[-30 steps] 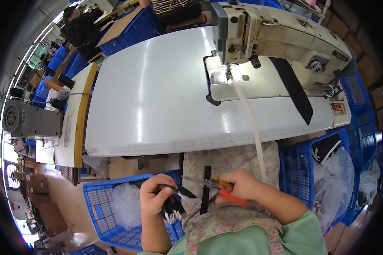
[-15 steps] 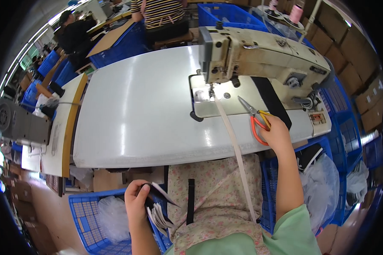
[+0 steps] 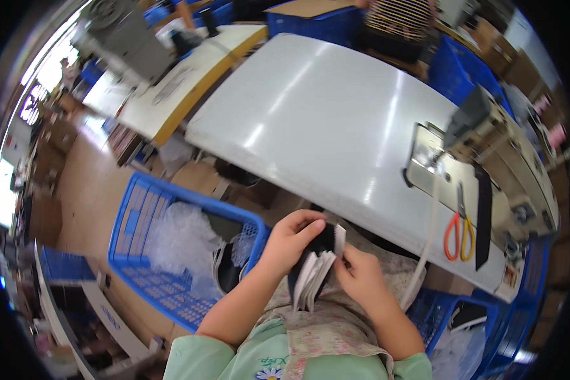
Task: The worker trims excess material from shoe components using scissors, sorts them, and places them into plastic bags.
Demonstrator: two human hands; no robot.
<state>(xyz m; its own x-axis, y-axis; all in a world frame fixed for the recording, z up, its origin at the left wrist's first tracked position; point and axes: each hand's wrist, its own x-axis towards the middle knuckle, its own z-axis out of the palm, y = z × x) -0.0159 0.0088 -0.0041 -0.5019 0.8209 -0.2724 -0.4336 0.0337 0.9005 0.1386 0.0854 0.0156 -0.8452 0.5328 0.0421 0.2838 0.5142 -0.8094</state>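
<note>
Above my lap, my left hand [image 3: 292, 239] is closed on a bundle of black-and-white fabric pieces [image 3: 313, 278]. The white layers fan out below, with black cloth at the top and side. At the right edge of the bundle, my right hand [image 3: 362, 272] grips it with bent fingers; the fingertips are partly hidden behind it. A pair of scissors [image 3: 460, 221] with one orange and one yellow handle lies on the table by the sewing machine [image 3: 497, 136]. From the machine's needle area a pale tape [image 3: 432, 221] runs down over the table edge towards my apron.
A blue basket [image 3: 130, 218] with clear plastic bags and dark pieces stands to my left, another blue crate [image 3: 437, 316] to my right. The white table [image 3: 310, 107] stretches ahead. A black strip [image 3: 483, 215] lies beside the scissors. Someone in a striped top [image 3: 399, 19] sits beyond.
My right hand has let go of the scissors, now lying on the table, and joined my left hand at the fabric pieces. My view has swung to the left and down.
</note>
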